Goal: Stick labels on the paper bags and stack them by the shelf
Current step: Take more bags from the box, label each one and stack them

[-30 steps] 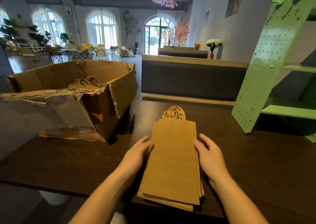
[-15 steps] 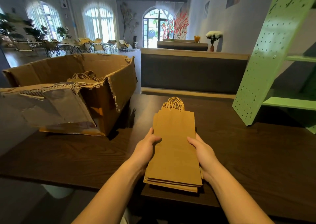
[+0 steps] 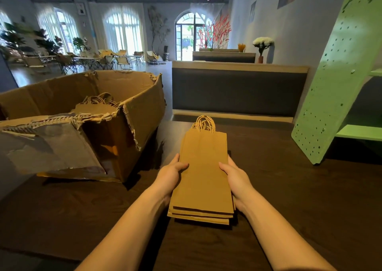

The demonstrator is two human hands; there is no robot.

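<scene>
A flat stack of brown paper bags (image 3: 203,173) with twisted paper handles lies lengthwise over the dark wooden table (image 3: 299,198), handles pointing away from me. My left hand (image 3: 171,174) grips the stack's left edge, thumb on top. My right hand (image 3: 235,177) grips the right edge the same way. The stack's near end looks raised slightly off the table. No labels show on the top bag. The green pegboard shelf (image 3: 339,84) stands at the right.
A torn open cardboard box (image 3: 132,121) sits at the left of the table with more paper bags (image 3: 97,105) inside. A grey bench back (image 3: 237,90) runs behind the table. Chairs and plants fill the room beyond.
My hands went from resting beside the stack to gripping its edges with thumbs on top. The stack has moved forward, away from the table's near edge.
</scene>
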